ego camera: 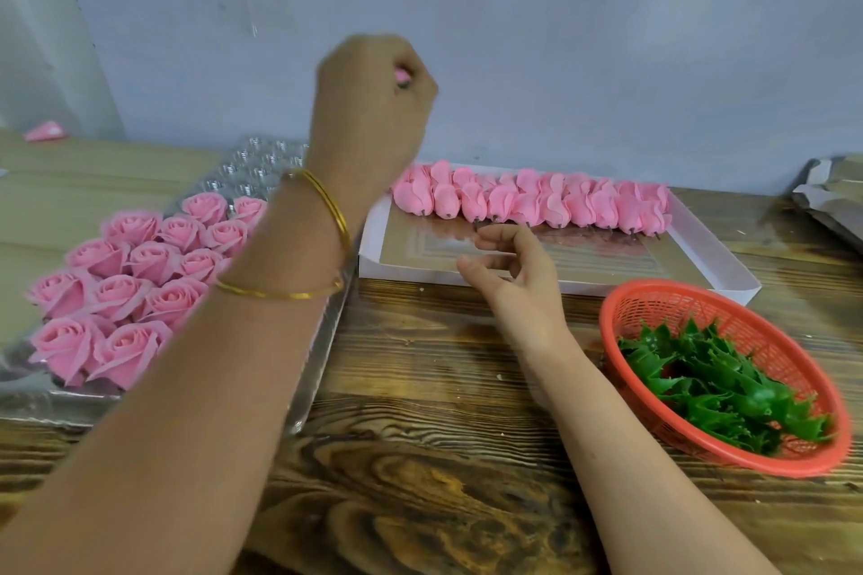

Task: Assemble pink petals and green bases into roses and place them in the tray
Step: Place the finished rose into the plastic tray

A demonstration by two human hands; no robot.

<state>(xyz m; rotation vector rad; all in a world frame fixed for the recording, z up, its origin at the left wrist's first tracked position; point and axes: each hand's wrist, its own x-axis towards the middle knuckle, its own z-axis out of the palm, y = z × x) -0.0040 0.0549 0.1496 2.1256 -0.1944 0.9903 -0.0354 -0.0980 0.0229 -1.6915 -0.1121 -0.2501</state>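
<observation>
Left hand (pixel 373 98) is raised high above the far edge of the tray (pixel 261 163), fingers curled into a fist round a pink piece (pixel 401 77). Only a sliver is seen, so petal bud or finished rose cannot be told.

Right hand (pixel 506 264) is held over the near-left part of the white box (pixel 728 261), fingers loosely curved, nothing gripped, just near of the petal buds (pixel 527 201) lined along the far side.

Finished roses (pixel 130 275) are packed in the near part of the tray; far cells are unfilled. Green bases (pixel 714 388) sit in the red basket (pixel 654 294), near right on the table (pixel 443 364).

Risks, as judged:
- Soft petals could be crushed or deformed by the tight left fist.
- Seated roses could be brushed out of their cells by the left forearm, which passes right over them.
- Neighbouring buds could be dragged out of line if one is pulled from the tight row.
- The basket could be tipped by the right elbow when bases are fetched.
</observation>
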